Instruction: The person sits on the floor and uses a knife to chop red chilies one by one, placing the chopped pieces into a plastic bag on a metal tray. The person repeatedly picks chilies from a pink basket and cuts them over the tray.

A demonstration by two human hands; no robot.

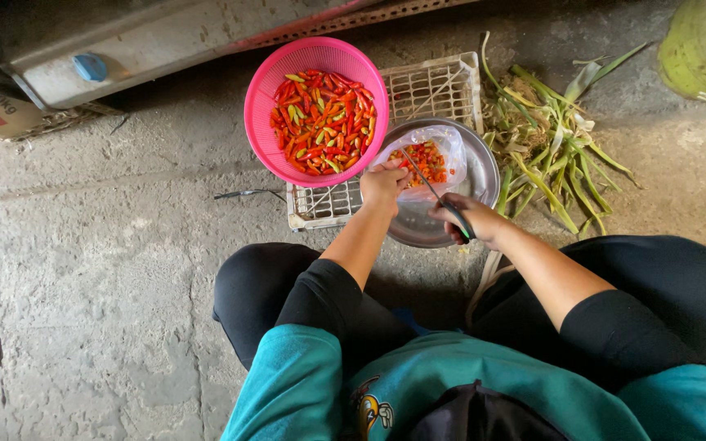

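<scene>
Basket of chillies left of pan, both on crate; leaves right.

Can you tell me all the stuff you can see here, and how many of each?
basket: one, pink, round, on the ground at the top middle, partly over the crate
chillies in the basket: many, red, orange and green
crate: one, whitish plastic grid, flat under the basket and the bowl
bowl: one, silver metal, right of the basket
plastic bag: one, clear, in the bowl, with red chillies inside
leaf scraps: a pile, green and dry yellow, right of the bowl
cap: one, blue, on a grey metal thing at the top left
ground: grey concrete
left hand: one, at the bag's edge
right hand: one, gripping a dark-handled knife
</scene>
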